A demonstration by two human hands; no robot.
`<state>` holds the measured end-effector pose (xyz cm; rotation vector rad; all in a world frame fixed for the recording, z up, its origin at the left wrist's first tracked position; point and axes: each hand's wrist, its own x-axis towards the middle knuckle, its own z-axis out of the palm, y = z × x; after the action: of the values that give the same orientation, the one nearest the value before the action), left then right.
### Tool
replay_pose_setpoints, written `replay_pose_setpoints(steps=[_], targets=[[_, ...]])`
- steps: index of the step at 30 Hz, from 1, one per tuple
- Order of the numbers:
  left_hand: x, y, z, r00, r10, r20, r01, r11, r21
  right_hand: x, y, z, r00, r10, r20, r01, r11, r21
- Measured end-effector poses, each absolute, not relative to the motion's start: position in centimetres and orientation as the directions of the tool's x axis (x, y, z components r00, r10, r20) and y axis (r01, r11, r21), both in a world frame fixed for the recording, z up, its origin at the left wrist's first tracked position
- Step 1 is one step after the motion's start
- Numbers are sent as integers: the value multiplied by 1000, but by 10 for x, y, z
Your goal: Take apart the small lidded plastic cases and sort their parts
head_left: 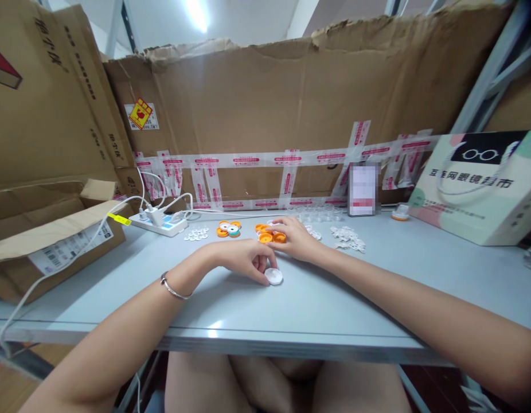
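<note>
My left hand (252, 261), with a bracelet at its wrist, pinches the edge of a round white disc (273, 276) on the grey table. Farther back, my right hand (293, 238) reaches over a cluster of orange round caps (266, 237), its fingertips at them; whether it grips one is hard to see. To the left lies a second group of orange pieces (223, 232) with white and teal centres. Small white rings (196, 234) sit farther left. Small white pieces (348, 239) are heaped right of my right hand.
A power strip (164, 223) with white cables and an open cardboard box (54, 246) are at the left. Clear cups (319, 214), a phone (362, 190) and an orange-white item (400, 213) stand along the back. A printed bag (476, 189) is at the right.
</note>
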<state>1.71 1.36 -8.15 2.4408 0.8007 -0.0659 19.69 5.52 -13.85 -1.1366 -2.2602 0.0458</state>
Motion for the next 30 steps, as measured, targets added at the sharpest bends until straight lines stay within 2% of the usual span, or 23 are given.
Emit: replay_pose_setpoints(steps=[7, 9, 11, 14, 18, 24, 30], targets=[[16, 14, -80, 815, 538, -214, 561, -641, 524, 209, 38, -114, -407, 747, 526, 606, 651, -457], [16, 14, -78, 811, 552, -193, 562, -644, 520, 216, 25, -106, -493, 768, 409, 549, 639, -539], [16, 14, -77, 818, 552, -159, 545, -658, 520, 220, 13, -104, -626, 745, 231, 519, 619, -590], [18, 14, -77, 840, 528, -126, 506, -675, 537, 218, 2, -107, -741, 667, 79, 505, 630, -590], [20, 14, -82, 833, 537, -137, 522, -680, 515, 209, -2, -114, -761, 646, 64, 488, 635, -599], [23, 14, -87, 792, 596, -132, 579, -666, 471, 205, -1, -115, -698, 716, 15, 519, 521, -678], [28, 14, -86, 734, 662, -155, 649, -616, 447, 202, 0, -117, -656, 755, 13, 548, 488, -679]])
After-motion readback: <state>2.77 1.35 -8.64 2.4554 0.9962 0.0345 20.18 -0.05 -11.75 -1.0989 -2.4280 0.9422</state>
